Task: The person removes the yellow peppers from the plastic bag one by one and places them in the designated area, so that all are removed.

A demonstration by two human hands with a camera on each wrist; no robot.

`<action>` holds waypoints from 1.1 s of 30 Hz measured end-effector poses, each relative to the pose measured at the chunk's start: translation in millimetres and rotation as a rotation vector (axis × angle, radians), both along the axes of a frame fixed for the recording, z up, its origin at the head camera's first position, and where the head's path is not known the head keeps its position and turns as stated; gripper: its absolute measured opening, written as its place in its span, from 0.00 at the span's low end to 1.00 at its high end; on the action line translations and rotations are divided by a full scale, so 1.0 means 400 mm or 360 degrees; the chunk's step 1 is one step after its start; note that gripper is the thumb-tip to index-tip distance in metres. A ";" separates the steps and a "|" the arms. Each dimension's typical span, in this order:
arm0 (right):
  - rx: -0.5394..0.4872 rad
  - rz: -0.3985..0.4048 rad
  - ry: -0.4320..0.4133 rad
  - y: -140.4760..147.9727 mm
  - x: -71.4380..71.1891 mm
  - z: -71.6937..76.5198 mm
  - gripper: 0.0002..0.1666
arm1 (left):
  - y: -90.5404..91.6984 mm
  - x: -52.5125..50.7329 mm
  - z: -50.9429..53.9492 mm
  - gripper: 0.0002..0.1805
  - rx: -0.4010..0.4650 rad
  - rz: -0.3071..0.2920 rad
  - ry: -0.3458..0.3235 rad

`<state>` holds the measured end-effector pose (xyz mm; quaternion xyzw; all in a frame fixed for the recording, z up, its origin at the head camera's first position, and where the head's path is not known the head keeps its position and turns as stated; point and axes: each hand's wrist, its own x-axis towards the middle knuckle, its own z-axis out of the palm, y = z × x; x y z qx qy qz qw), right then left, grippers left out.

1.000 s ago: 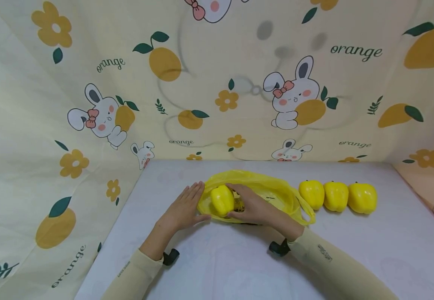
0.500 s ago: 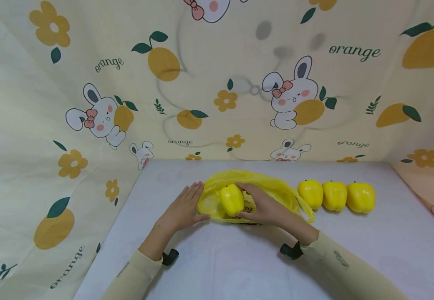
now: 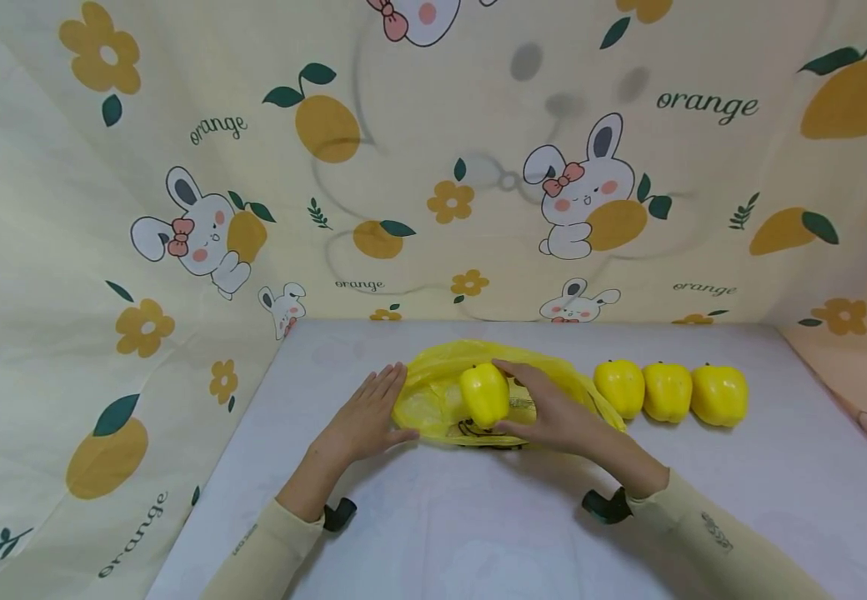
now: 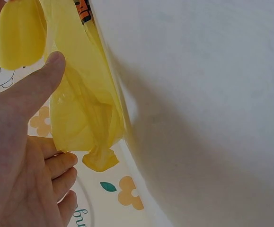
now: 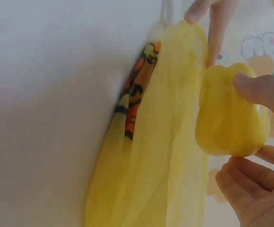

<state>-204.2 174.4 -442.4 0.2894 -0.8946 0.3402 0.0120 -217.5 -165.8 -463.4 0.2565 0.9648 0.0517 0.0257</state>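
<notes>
My right hand point(image 3: 553, 410) grips a yellow bell pepper point(image 3: 485, 395) between thumb and fingers, over a yellow plastic bag point(image 3: 433, 400) that lies spread on the table. In the right wrist view the thumb presses one side of the pepper point(image 5: 231, 113) and the fingertips hold the other. At the bag's left end rests my left hand point(image 3: 368, 419), its fingers fairly straight and its thumb out to the side. The left wrist view shows that hand point(image 4: 28, 137) beside the bag point(image 4: 80, 94), with no pepper in its grasp.
To the right of the bag, a row of yellow bell peppers point(image 3: 669, 392) stands on the white table point(image 3: 463, 525). Behind the table hangs a cream cloth point(image 3: 418, 100) printed with rabbits and oranges. Each wrist carries a small black camera point(image 3: 606, 506).
My right hand has moved to the right with the bell pepper, from the bag's left end toward its middle. The left hand has stayed in place.
</notes>
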 end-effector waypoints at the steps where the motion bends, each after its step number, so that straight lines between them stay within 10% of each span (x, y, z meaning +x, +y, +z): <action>1: -0.0006 -0.0002 0.0003 0.004 0.002 0.002 0.57 | 0.000 0.000 0.000 0.60 -0.0001 -0.0001 -0.0002; 33: -0.0064 -0.0156 0.0058 0.128 0.027 0.031 0.58 | 0.002 0.003 0.004 0.60 0.0008 -0.0007 -0.0021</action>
